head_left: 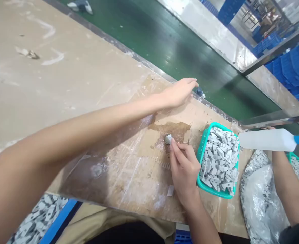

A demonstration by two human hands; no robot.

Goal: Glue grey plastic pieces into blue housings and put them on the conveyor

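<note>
Right hand [186, 167]: your thumb and forefinger pinch a small light-grey piece [168, 138] just over the dark, glossy patch [181, 130] on the cardboard [149, 149]. Left hand [181, 94]: reached out to the near edge of the green conveyor belt [149, 44], fingers loosely extended, no grip visible. Whether your fingertips touch the dark blue-and-white part [200, 92] there, cannot tell.

Risks, as judged:
1. Slip. The patch looks wet; if that film reaches your fingertips, the small piece could twist or drop.
2. Misplacement. The blue-and-white part sits at the belt's border; a brush from your left fingers could shift it.
3. Spill. The teal basket [202, 144] is heaped with grey pieces [219, 159] just beside your right hand; a wide wrist swing could tip some out.
4. Stray. One loose piece [170, 190] lies near your right wrist, easily swept off.
5. Knock. The white bottle [268, 139] is close to a co-worker's forearm [283, 189]; a bump might topple it, if upright.
</note>
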